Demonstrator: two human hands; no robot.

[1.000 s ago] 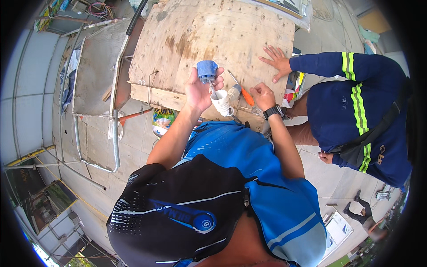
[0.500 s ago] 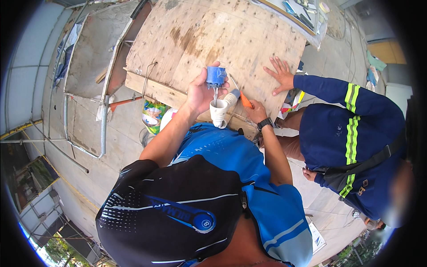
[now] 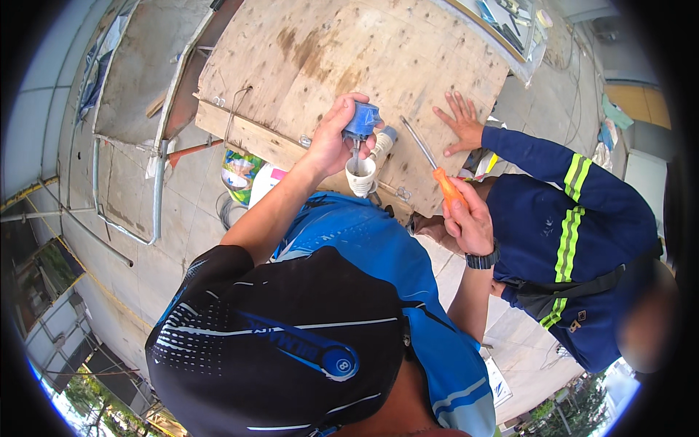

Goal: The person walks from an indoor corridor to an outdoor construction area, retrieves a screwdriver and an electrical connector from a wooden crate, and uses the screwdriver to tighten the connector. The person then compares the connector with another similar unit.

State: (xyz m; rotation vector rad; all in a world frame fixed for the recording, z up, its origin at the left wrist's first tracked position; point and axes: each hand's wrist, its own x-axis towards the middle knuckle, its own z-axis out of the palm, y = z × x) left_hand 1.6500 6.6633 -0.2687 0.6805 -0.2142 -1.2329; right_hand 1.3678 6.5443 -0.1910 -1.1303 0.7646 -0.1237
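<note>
My left hand [image 3: 333, 142] is closed around a blue, round electrical plug [image 3: 362, 119], held above the near edge of a plywood table. Grey wires run from the plug's underside into a white, ribbed, cup-like housing [image 3: 361, 182] below it. A second white ribbed piece with a grey-blue end [image 3: 383, 144] rests on the wood just right of the plug. Off to the right, my right hand [image 3: 470, 222] grips the orange handle of a screwdriver [image 3: 449, 191]. Its metal shaft points up and left, apart from the plug.
The plywood tabletop [image 3: 262, 65] extends ahead. A co-worker's hand [image 3: 460, 130] lies flat on its right side; that person's navy sleeve [image 3: 535, 149] comes in from the right. A metal-framed trough [image 3: 138, 95] stands left, near a colourful bag [image 3: 239, 175]. Tools lie on a tray [image 3: 502, 22] at the far right.
My right hand has moved right and toward me, carrying the screwdriver away from the plug. My left hand still holds the plug in nearly the same place.
</note>
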